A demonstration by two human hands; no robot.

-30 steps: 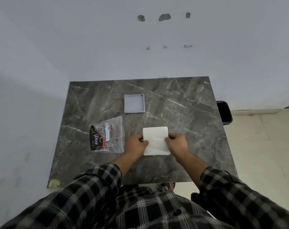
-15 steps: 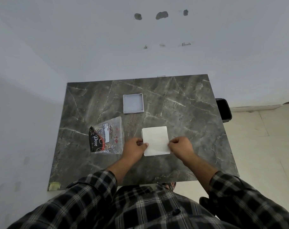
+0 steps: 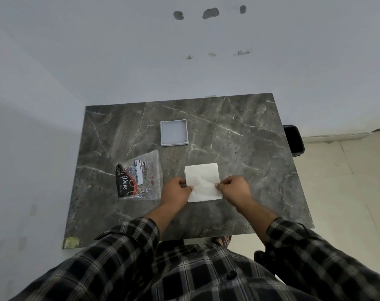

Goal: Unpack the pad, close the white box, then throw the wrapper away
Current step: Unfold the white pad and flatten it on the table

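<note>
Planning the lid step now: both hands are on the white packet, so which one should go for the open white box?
Left, probably. The left hand sits more directly below the white box; the right hand is further off and can keep pinching the white packet.

1. One dark grey marble-patterned tabletop [image 3: 239, 170].
2. One flat white square pad [image 3: 203, 181], near the front edge of the tabletop.
3. One shallow white square box [image 3: 174, 132], lying open towards the back edge.
4. One clear plastic wrapper with black and red print [image 3: 139, 175], towards the left edge.
5. Two bare hands: one left hand [image 3: 176, 192] and one right hand [image 3: 234, 190].
6. One black bin [image 3: 293, 139] on the floor past the right edge.
</note>
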